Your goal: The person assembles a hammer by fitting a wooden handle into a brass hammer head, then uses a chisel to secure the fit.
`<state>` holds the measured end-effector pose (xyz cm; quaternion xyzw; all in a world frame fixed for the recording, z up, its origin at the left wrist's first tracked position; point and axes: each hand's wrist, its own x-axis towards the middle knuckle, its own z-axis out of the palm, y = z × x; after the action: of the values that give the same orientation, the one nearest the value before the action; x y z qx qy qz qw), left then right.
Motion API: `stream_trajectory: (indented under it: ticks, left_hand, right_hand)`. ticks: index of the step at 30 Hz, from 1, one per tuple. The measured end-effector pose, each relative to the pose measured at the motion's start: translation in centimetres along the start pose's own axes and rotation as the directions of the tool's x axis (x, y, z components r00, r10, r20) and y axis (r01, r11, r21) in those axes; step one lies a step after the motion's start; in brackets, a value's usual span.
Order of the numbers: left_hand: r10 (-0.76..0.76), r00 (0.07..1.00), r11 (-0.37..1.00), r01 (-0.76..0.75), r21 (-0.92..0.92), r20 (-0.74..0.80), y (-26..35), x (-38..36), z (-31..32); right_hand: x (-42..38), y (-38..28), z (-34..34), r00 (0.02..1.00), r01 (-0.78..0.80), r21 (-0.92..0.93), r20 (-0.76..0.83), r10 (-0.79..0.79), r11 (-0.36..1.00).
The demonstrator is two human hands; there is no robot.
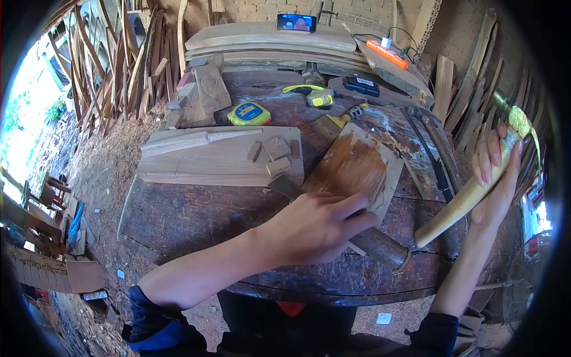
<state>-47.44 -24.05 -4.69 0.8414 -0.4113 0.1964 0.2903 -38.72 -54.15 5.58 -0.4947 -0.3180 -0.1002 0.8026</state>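
Observation:
My left hand point(321, 229) reaches across the bench front, its fingers closed over a chisel point(386, 253). The chisel's flat blade shows beyond my knuckles and its worn wooden handle sticks out toward the right; its middle is hidden. My right hand point(496, 178) is raised at the right, fingers wrapped round a hammer point(455, 214) close to its yellowish head. The hammer's pale handle slants down to the left. Past my left hand lies a brown-stained board point(348, 163). Beside it a flat plank point(220, 157) carries several small wood blocks point(275, 149).
On the dark workbench point(196, 214) are a tape measure point(249, 114), a brush point(339, 122), yellow-and-black goggles or strap point(319, 97), a black case point(361, 87) and long dark tools point(434, 154). Behind stand stacked planks point(267, 41), a phone point(297, 22) and an orange power strip point(386, 54).

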Motion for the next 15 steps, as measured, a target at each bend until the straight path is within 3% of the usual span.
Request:
stream_trajectory:
  ticks: [2,5,9,15]
  left_hand:
    - [-0.014,1.000,1.000,0.013,0.013,0.013,0.0,-0.1,0.0]
    - [-0.057,0.997,0.997,0.055,0.047,0.050,-0.2,-0.1,0.4]
    - [-0.152,0.983,0.986,0.144,0.084,0.098,0.1,0.1,0.6]
    - [-0.125,0.992,0.991,0.124,0.052,0.012,-0.6,0.0,1.4]
  right_hand:
    - [-0.5,-0.3,0.9,0.996,-0.075,0.134,0.057,0.068,0.988]
    - [-1.0,-0.5,0.9,0.913,-0.337,0.332,0.343,0.220,0.881]
    - [-2.2,1.0,4.3,0.875,-0.485,0.296,0.181,0.450,0.823]
    - [-3.4,4.5,5.6,0.762,-0.635,0.398,0.177,0.624,0.662]
